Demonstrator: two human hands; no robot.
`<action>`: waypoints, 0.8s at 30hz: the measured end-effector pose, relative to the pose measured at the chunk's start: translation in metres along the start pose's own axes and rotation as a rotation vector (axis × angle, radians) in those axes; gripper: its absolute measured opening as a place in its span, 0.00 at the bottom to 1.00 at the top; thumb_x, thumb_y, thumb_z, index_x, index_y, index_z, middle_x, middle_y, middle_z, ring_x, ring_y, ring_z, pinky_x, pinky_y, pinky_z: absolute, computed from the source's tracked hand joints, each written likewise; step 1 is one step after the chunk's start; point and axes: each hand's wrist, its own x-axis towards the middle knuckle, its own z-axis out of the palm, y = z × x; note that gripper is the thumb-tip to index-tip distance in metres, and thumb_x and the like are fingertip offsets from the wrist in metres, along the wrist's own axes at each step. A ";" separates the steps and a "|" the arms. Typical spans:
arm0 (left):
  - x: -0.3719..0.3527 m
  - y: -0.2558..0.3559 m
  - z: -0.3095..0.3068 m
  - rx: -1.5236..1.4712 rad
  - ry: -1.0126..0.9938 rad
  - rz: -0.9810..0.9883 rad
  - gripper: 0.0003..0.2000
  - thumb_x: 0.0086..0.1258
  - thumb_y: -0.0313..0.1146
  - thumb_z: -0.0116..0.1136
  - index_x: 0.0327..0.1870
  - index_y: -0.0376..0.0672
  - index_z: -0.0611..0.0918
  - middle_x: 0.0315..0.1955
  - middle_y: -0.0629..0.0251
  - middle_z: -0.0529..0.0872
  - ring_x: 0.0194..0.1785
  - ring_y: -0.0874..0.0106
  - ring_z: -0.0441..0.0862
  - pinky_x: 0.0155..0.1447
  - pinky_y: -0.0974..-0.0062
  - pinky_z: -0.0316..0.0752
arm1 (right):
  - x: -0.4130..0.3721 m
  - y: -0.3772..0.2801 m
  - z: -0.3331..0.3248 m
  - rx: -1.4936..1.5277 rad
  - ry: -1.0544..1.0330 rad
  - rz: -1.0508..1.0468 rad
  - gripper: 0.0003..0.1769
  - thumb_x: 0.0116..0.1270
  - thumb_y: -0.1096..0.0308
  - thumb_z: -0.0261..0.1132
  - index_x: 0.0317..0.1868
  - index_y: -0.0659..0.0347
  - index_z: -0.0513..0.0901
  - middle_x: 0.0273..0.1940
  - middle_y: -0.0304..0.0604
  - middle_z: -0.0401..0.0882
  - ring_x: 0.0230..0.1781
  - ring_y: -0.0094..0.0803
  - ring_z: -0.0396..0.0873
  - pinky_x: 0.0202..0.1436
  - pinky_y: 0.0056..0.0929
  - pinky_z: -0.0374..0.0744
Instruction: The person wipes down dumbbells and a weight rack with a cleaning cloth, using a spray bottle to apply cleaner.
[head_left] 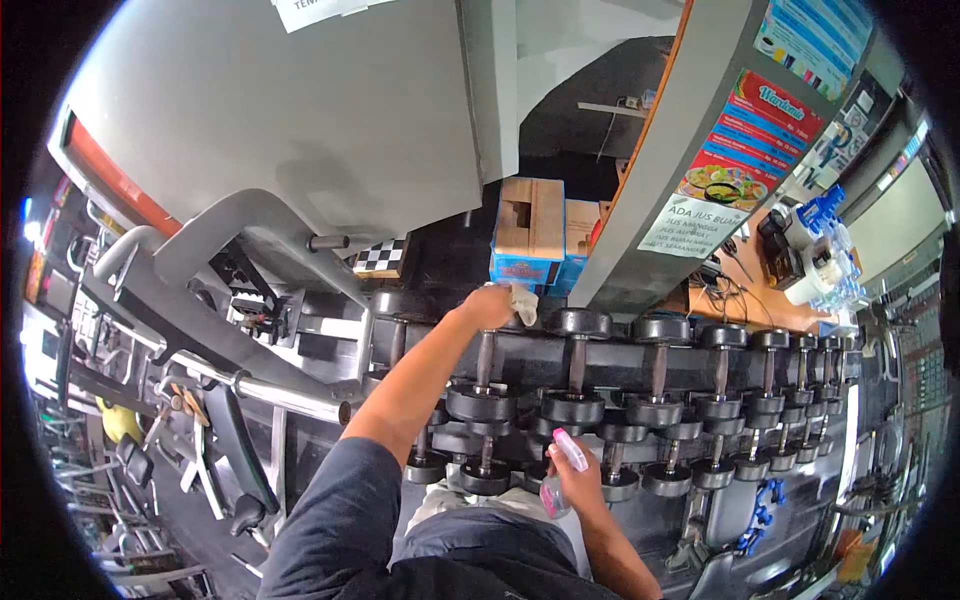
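Observation:
My left hand (488,306) reaches forward with its fingers closed on a pale cloth (524,304). It is over the far end of a black dumbbell (481,404) on the upper tier of the rack, covering most of that end. In my right hand (583,484), close to my body, is a small clear spray bottle (570,449) with a pink and white top. The bottle is tilted, and the fingers wrap around it. Just beyond my right hand lies another dumbbell (572,409).
More dumbbells (655,411) fill the two-tier rack toward the right. Behind it stand cardboard boxes (528,230) and a grey pillar (640,200) with posters. A gym machine's metal bar (300,397) juts in at the left. A wooden counter (745,295) holds bottles and cables.

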 end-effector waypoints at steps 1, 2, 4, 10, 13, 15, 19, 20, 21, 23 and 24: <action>0.006 -0.030 0.019 -0.021 0.039 0.060 0.17 0.72 0.33 0.52 0.55 0.38 0.87 0.54 0.45 0.89 0.61 0.47 0.85 0.68 0.54 0.77 | 0.004 0.005 -0.001 0.025 -0.002 -0.008 0.14 0.77 0.61 0.70 0.50 0.65 0.86 0.34 0.36 0.85 0.29 0.21 0.81 0.33 0.25 0.78; 0.004 -0.049 0.031 -0.044 0.073 0.117 0.17 0.71 0.31 0.53 0.56 0.38 0.87 0.55 0.46 0.89 0.62 0.48 0.85 0.69 0.55 0.77 | 0.004 0.008 -0.003 0.051 -0.005 -0.012 0.14 0.77 0.61 0.70 0.50 0.65 0.86 0.34 0.36 0.85 0.29 0.21 0.81 0.33 0.25 0.78; -0.024 -0.014 -0.023 -0.166 0.059 -0.076 0.19 0.72 0.25 0.51 0.60 0.41 0.87 0.57 0.50 0.89 0.64 0.53 0.84 0.71 0.62 0.77 | 0.006 0.006 -0.007 0.024 0.006 -0.032 0.13 0.77 0.62 0.70 0.50 0.65 0.86 0.34 0.36 0.85 0.29 0.21 0.81 0.33 0.25 0.78; 0.025 -0.077 0.006 -0.156 -0.126 -0.017 0.19 0.74 0.24 0.48 0.57 0.42 0.89 0.57 0.57 0.91 0.63 0.57 0.86 0.68 0.65 0.78 | -0.005 0.018 -0.019 0.090 0.076 0.089 0.11 0.76 0.63 0.71 0.48 0.63 0.86 0.33 0.36 0.85 0.28 0.21 0.80 0.34 0.25 0.79; 0.054 -0.032 0.030 0.024 -0.167 0.068 0.17 0.71 0.29 0.50 0.52 0.39 0.90 0.54 0.50 0.91 0.59 0.52 0.88 0.66 0.57 0.79 | -0.009 0.025 -0.021 0.117 0.049 0.080 0.11 0.76 0.64 0.71 0.46 0.64 0.85 0.31 0.35 0.83 0.28 0.21 0.80 0.33 0.26 0.79; 0.010 0.077 -0.023 0.166 -0.130 -0.167 0.16 0.67 0.34 0.55 0.47 0.35 0.89 0.52 0.43 0.90 0.58 0.48 0.88 0.64 0.50 0.81 | -0.010 0.017 -0.019 0.093 0.040 0.057 0.10 0.76 0.64 0.71 0.45 0.63 0.85 0.30 0.35 0.82 0.27 0.21 0.80 0.33 0.25 0.79; -0.036 0.065 -0.028 0.165 0.027 -0.228 0.13 0.65 0.28 0.57 0.47 0.37 0.89 0.52 0.42 0.90 0.59 0.47 0.87 0.62 0.53 0.83 | -0.002 -0.001 -0.012 0.045 0.042 -0.124 0.10 0.76 0.63 0.71 0.44 0.62 0.84 0.27 0.33 0.80 0.26 0.20 0.79 0.32 0.24 0.77; -0.051 0.048 -0.031 0.095 0.151 -0.214 0.13 0.66 0.27 0.56 0.47 0.37 0.89 0.52 0.43 0.90 0.59 0.46 0.87 0.62 0.53 0.82 | 0.000 -0.002 -0.011 0.061 0.042 -0.141 0.11 0.76 0.62 0.71 0.44 0.62 0.84 0.27 0.33 0.80 0.26 0.20 0.79 0.31 0.24 0.77; -0.067 0.030 -0.033 0.022 0.270 -0.197 0.14 0.67 0.26 0.54 0.48 0.37 0.89 0.52 0.43 0.90 0.59 0.45 0.87 0.63 0.53 0.82 | 0.002 -0.004 -0.010 0.076 0.044 -0.153 0.11 0.76 0.62 0.71 0.44 0.62 0.84 0.27 0.33 0.80 0.26 0.20 0.79 0.31 0.24 0.77; -0.083 0.027 -0.040 -0.108 0.404 -0.238 0.15 0.68 0.24 0.53 0.51 0.37 0.88 0.52 0.45 0.90 0.59 0.44 0.86 0.64 0.53 0.81 | 0.005 -0.012 -0.008 0.095 0.057 -0.167 0.11 0.77 0.62 0.71 0.45 0.62 0.84 0.29 0.34 0.80 0.27 0.20 0.80 0.31 0.25 0.77; -0.093 0.035 -0.050 -0.166 0.422 -0.298 0.17 0.68 0.23 0.52 0.54 0.36 0.88 0.53 0.46 0.90 0.60 0.44 0.86 0.65 0.53 0.80 | 0.008 -0.013 -0.009 0.075 0.053 -0.193 0.12 0.77 0.61 0.71 0.47 0.63 0.85 0.30 0.35 0.82 0.27 0.20 0.81 0.32 0.25 0.79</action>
